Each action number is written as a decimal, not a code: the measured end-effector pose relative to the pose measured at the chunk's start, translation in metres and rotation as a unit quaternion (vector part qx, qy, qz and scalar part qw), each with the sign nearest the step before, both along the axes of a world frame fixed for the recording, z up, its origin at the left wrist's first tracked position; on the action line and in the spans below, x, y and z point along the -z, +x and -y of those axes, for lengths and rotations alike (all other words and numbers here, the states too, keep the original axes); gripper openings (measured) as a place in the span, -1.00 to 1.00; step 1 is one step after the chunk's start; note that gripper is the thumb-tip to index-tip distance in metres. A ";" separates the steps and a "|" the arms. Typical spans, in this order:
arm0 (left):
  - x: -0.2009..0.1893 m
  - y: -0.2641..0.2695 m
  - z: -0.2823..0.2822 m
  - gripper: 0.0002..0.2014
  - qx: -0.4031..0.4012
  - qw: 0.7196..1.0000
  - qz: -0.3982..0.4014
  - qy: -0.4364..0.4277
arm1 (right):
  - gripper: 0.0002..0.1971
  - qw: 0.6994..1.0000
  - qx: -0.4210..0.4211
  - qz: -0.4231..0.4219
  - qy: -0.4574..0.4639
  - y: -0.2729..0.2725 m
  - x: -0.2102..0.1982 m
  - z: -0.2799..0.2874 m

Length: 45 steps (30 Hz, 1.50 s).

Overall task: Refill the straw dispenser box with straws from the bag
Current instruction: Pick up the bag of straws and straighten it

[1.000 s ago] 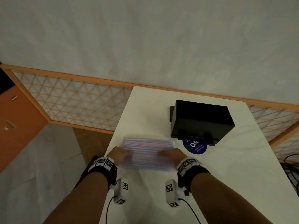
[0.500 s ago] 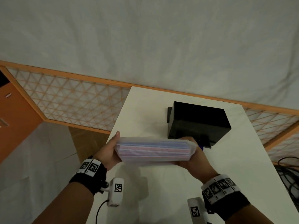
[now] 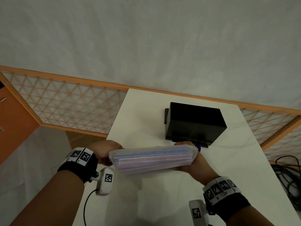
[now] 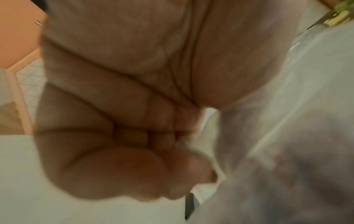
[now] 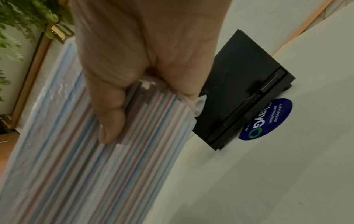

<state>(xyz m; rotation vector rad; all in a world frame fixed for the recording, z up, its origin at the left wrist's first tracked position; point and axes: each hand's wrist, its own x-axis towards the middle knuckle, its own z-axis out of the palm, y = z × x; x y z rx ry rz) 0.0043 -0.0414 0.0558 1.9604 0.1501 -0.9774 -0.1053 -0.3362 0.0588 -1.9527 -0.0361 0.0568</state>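
Observation:
A clear plastic bag of striped straws (image 3: 151, 158) is held level above the white table (image 3: 228, 168), between both hands. My left hand (image 3: 105, 153) pinches the bag's left end; in the left wrist view its curled fingers (image 4: 134, 136) close on the plastic (image 4: 277, 151). My right hand (image 3: 193, 162) grips the right end, thumb and fingers wrapped round the bag of straws (image 5: 95, 144). The black straw dispenser box (image 3: 194, 123) stands closed on the table just beyond the bag, also visible in the right wrist view as the dispenser box (image 5: 239, 94).
A round blue sticker (image 5: 266, 119) lies on the table in front of the box. A wooden lattice rail (image 3: 68, 103) runs behind the table. Black cables (image 3: 288, 175) hang off the right edge. A green plant (image 5: 17, 30) stands at the far left.
The bag lay on the table under both hands a second ago. Both hands have lifted it off the surface, and the left hand has shifted to pinch its end.

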 end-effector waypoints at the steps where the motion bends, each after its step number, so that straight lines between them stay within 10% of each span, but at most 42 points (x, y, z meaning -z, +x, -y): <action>1: -0.004 0.000 -0.005 -0.88 -0.012 0.998 0.021 -0.058 | -0.48 1.000 -0.005 -0.005 -0.022 0.001 0.001 0.002; 8: -0.052 -0.001 0.014 -0.87 0.063 0.927 0.368 -0.033 | -0.03 0.927 0.003 -0.062 -0.371 0.011 -0.015 0.023; 17: -0.112 -0.033 0.056 -0.87 0.172 0.825 0.539 0.011 | -0.75 0.921 -0.077 0.203 -0.323 0.036 -0.095 -0.068; 30: -0.105 -0.016 -0.003 -0.79 -0.027 0.883 0.462 -0.083 | -0.80 0.904 -0.004 0.019 -0.427 0.020 -0.066 0.016; 35: -0.090 -0.016 0.010 -0.90 -0.062 0.888 0.442 -0.107 | -0.80 0.939 0.088 0.041 -0.331 0.019 -0.059 0.049; 45: -0.091 -0.034 0.062 -0.91 0.100 0.858 0.499 -0.061 | -0.47 0.880 -0.048 0.196 -0.431 0.030 -0.092 -0.026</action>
